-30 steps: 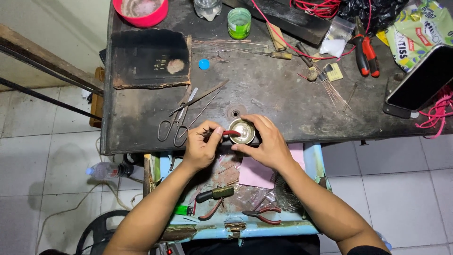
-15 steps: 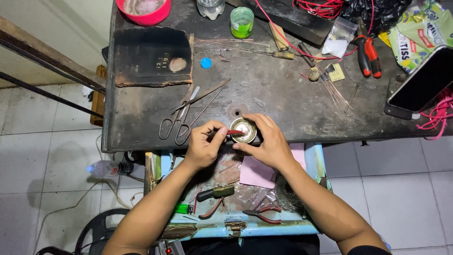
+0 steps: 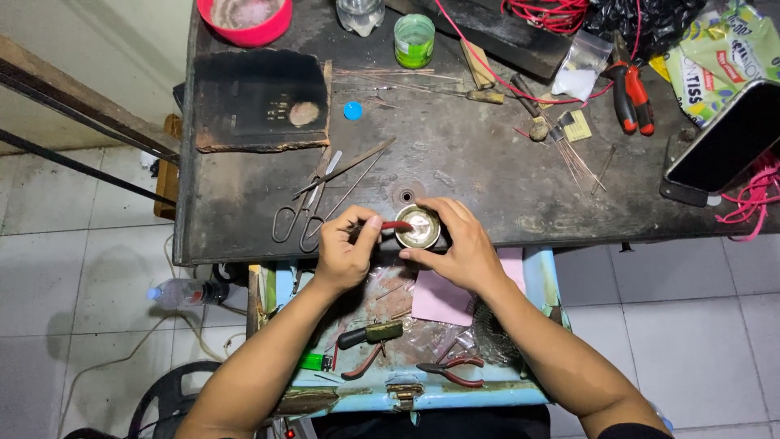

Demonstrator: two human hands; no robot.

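Left hand pinching a short red wire between thumb and fingertips; wire tip sits at the left rim of a small round metal tin. Right hand cups the tin from the right and near side, fingers closed round its wall, holding it on the near edge of the dark bench.

Versus half a second and a second ago: no real change. Same pinch, same cup, tin in the same spot. Work looks like a steady fine hold rather than a move.

Just left of the left hand: scissors and long tweezers, flat on the bench. Far side: green cup, pink bowl, red-handled pliers. Below the bench edge, an open light-blue drawer with pliers and a pink paper.
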